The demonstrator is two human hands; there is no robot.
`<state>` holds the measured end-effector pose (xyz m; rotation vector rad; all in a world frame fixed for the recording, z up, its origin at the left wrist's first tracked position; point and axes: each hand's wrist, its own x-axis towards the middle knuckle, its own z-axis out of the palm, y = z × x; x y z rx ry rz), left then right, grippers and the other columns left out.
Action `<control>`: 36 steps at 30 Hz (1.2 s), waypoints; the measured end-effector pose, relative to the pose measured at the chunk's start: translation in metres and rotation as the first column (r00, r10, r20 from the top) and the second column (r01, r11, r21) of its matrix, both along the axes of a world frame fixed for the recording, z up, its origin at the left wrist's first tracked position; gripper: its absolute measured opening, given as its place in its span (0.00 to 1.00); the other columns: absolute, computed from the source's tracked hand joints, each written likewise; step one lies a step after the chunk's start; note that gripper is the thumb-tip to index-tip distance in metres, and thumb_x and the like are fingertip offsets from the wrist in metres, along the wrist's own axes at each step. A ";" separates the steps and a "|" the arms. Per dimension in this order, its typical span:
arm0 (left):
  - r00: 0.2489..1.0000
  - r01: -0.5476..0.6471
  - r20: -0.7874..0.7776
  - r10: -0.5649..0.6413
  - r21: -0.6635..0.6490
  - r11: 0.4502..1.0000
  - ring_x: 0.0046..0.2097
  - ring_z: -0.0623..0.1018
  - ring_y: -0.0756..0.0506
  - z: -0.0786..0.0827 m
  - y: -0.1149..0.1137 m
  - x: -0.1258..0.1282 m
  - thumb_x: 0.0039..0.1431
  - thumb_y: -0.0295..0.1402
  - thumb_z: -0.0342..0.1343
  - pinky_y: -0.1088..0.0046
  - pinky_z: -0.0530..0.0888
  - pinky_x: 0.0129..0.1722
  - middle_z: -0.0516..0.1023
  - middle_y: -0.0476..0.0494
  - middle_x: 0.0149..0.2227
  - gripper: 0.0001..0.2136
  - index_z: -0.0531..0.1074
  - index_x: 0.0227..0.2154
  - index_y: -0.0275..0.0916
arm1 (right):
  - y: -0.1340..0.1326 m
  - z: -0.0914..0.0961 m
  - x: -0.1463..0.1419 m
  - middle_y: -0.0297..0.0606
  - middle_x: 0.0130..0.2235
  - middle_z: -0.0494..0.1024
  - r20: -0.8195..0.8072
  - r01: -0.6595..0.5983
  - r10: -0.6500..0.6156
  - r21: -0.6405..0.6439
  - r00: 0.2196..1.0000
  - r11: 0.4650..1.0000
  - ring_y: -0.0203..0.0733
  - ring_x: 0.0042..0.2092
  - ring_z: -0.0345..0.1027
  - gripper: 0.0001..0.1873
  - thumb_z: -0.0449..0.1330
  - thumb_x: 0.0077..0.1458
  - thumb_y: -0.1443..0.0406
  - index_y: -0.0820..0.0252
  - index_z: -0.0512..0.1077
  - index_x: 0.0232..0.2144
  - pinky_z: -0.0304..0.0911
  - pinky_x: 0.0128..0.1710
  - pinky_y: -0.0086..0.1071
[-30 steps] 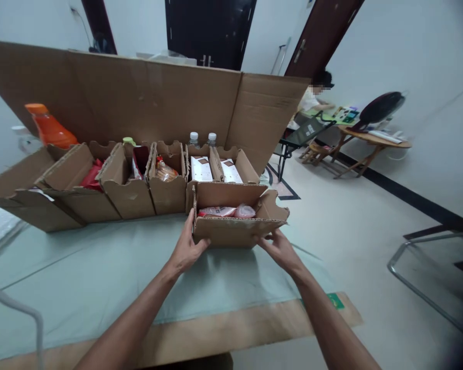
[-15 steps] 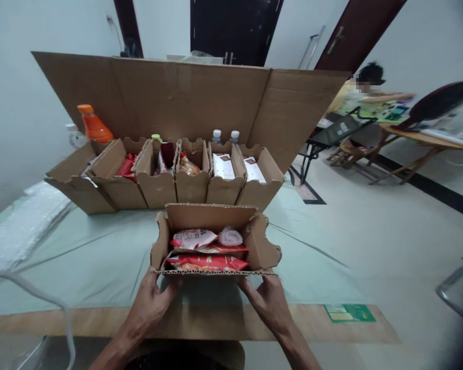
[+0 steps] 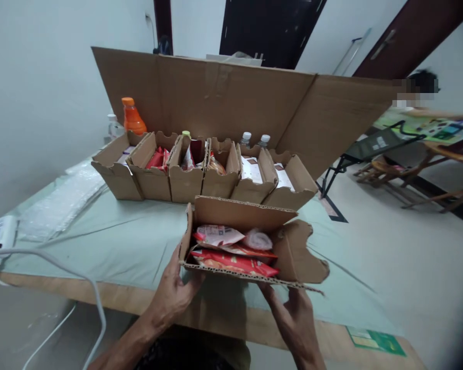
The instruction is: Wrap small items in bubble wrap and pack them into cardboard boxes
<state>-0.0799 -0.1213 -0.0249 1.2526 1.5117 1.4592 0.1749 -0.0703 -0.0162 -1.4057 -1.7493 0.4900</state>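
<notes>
Compared with a second ago, the open-topped cardboard bin (image 3: 299,252) has come away from the right end of the row of six cardboard bins (image 3: 187,185) toward the person, and its right end now slants lower than its left. It sits directly between the two hands and just beyond them, above the pale green tablecloth (image 3: 139,226); whether its base touches the cloth cannot be told. The left hand (image 3: 173,295) grips the near left corner, thumb along the front and fingers hidden at the end wall. The right hand (image 3: 295,316) is curled against the near wall toward its right part, thumb reaching up beneath the rim, some fingers out of sight. Inside lie a flat red food packet (image 3: 235,263), a white-and-pink packet (image 3: 219,235) and a clear, rolled-up wrapper (image 3: 258,239). Behind the row rises a cardboard panel (image 3: 247,100), with an orange-capped bottle (image 3: 133,119) near its left end.
</notes>
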 end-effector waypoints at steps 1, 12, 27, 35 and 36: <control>1.000 -0.019 -0.009 0.019 -0.012 1.000 0.64 0.72 0.35 -0.003 -0.003 -0.007 0.59 0.44 0.61 0.57 0.69 0.64 0.74 0.36 0.61 0.29 0.67 0.62 0.41 | -0.002 0.000 -0.006 0.40 0.28 0.80 -0.005 -0.015 0.015 0.001 1.000 1.000 0.49 0.27 0.71 0.15 0.61 0.58 0.51 0.55 0.77 0.32 0.66 0.24 0.38; 0.999 0.001 -0.053 0.002 0.060 0.998 0.66 0.69 0.36 -0.001 0.025 -0.013 0.58 0.38 0.62 0.53 0.63 0.67 0.72 0.33 0.62 0.34 0.60 0.66 0.38 | 0.026 0.002 -0.020 0.46 0.37 0.83 -0.047 -0.020 0.021 0.019 0.999 1.000 0.55 0.38 0.76 0.17 0.64 0.55 0.51 0.58 0.77 0.36 0.71 0.38 0.44; 0.985 -0.060 -0.171 0.026 -0.200 0.978 0.59 0.74 0.35 -0.045 -0.022 -0.043 0.56 0.39 0.61 0.54 0.68 0.63 0.79 0.39 0.52 0.21 0.71 0.52 0.42 | -0.001 -0.048 -0.003 0.43 0.37 0.82 -0.082 -0.024 0.019 -0.071 0.996 0.997 0.52 0.41 0.75 0.19 0.64 0.55 0.48 0.55 0.74 0.40 0.73 0.42 0.43; 0.964 -0.120 -0.253 0.082 -0.140 0.983 0.65 0.68 0.29 -0.074 -0.016 -0.037 0.51 0.44 0.63 0.46 0.61 0.67 0.76 0.34 0.53 0.29 0.68 0.56 0.39 | -0.007 -0.082 -0.005 0.45 0.44 0.78 0.030 -0.140 0.143 -0.094 0.989 0.986 0.55 0.44 0.72 0.17 0.62 0.59 0.54 0.54 0.70 0.47 0.71 0.43 0.48; 0.958 -0.149 -0.267 0.108 -0.137 0.979 0.63 0.70 0.29 -0.076 -0.017 -0.037 0.51 0.44 0.63 0.46 0.62 0.66 0.77 0.34 0.53 0.29 0.68 0.54 0.38 | -0.009 -0.085 -0.006 0.47 0.46 0.78 0.057 -0.143 0.147 -0.082 0.987 0.986 0.57 0.46 0.72 0.17 0.61 0.60 0.56 0.54 0.69 0.49 0.71 0.44 0.50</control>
